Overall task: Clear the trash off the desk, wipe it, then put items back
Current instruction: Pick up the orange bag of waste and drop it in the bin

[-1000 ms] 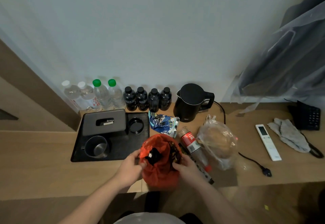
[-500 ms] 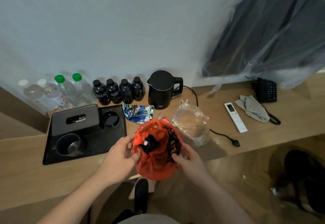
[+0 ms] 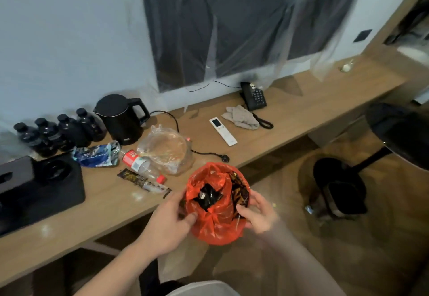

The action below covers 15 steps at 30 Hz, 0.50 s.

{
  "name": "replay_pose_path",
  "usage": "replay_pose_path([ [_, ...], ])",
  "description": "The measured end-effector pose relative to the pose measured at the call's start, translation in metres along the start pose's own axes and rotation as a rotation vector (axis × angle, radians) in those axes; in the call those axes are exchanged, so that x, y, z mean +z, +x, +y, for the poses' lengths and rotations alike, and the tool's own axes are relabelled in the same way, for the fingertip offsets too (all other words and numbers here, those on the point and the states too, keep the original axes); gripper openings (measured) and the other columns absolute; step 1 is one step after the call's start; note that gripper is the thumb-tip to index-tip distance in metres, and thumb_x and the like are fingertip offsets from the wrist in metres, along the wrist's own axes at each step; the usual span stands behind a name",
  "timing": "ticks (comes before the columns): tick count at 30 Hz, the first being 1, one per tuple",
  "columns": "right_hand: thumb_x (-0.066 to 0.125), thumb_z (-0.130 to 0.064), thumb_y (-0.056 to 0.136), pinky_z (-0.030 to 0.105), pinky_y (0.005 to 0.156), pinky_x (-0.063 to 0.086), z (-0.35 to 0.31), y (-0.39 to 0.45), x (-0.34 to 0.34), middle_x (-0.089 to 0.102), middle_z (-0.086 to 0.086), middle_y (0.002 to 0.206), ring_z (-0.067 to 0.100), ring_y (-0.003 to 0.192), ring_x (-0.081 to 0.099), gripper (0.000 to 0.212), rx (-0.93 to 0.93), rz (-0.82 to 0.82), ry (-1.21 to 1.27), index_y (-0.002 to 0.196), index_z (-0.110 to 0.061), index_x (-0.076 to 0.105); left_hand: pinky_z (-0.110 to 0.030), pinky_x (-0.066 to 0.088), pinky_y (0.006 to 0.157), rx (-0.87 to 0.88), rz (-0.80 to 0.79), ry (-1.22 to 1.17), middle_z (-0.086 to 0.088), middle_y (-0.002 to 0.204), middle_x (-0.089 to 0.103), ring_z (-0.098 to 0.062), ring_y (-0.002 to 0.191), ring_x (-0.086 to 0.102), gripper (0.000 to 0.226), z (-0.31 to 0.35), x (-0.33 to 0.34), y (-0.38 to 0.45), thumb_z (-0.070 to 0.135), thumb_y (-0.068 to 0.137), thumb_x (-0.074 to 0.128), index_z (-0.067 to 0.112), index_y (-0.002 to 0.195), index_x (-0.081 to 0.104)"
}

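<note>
Moved since earlier: both hands have carried the orange bag (image 3: 217,205) rightward past the near edge of the desk (image 3: 116,205), and the view has swung right to take in the bin (image 3: 340,189) on the floor.
Left hand: the left hand (image 3: 170,222) pinches the bag's left rim, thumb on the crumpled plastic.
Right hand: the right hand (image 3: 257,212) holds the right rim, fingers curled round it.
Bag: mouth up, dark wrappers inside, hanging clear of the desk, between the desk edge and the bin.
Step in hand: probably taking the filled bag to the bin.
Doing it well: keep the mouth gathered and level so nothing spills; thin plastic will likely sag, so support underneath helps.
Trash left on desk: blue wrapper (image 3: 96,155), plastic bottle (image 3: 141,164), black sachet (image 3: 145,183) and clear bag (image 3: 166,150), clustered near the kettle (image 3: 120,119).
To put back later: remote (image 3: 222,131) and grey cloth (image 3: 240,117), further right.
</note>
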State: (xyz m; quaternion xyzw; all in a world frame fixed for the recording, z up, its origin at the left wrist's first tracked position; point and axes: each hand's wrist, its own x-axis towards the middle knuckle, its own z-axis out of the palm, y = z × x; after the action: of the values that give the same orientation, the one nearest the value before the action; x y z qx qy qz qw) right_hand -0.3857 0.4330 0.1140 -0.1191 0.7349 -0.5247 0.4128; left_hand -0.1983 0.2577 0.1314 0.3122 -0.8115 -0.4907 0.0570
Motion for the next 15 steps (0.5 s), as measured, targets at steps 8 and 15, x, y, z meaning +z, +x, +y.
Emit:
replay_pose_path([
  [8,0.072,-0.013,0.096,0.031,0.082,0.060,0.032,-0.042,-0.121,0.068,-0.002,0.123,0.016,0.111,0.070,0.042,0.033,0.053,-0.004,0.134,-0.028,0.059,-0.028,0.053,0.093,0.031,-0.023,-0.020,0.019,0.120,0.057,-0.006,0.105,0.063,0.063,0.069,0.107,-0.010,0.026,0.091,0.071,0.071,0.124,0.041],
  [15,0.073,-0.025,0.096,0.037,0.095,0.060,0.029,-0.040,-0.180,0.067,-0.005,0.127,0.013,0.112,0.070,0.044,0.003,0.050,0.043,0.135,-0.036,0.057,-0.020,0.057,0.087,0.021,-0.033,-0.049,0.019,0.121,0.067,0.000,0.105,0.067,0.061,0.113,0.145,0.019,0.016,0.094,0.071,0.047,0.142,0.051],
])
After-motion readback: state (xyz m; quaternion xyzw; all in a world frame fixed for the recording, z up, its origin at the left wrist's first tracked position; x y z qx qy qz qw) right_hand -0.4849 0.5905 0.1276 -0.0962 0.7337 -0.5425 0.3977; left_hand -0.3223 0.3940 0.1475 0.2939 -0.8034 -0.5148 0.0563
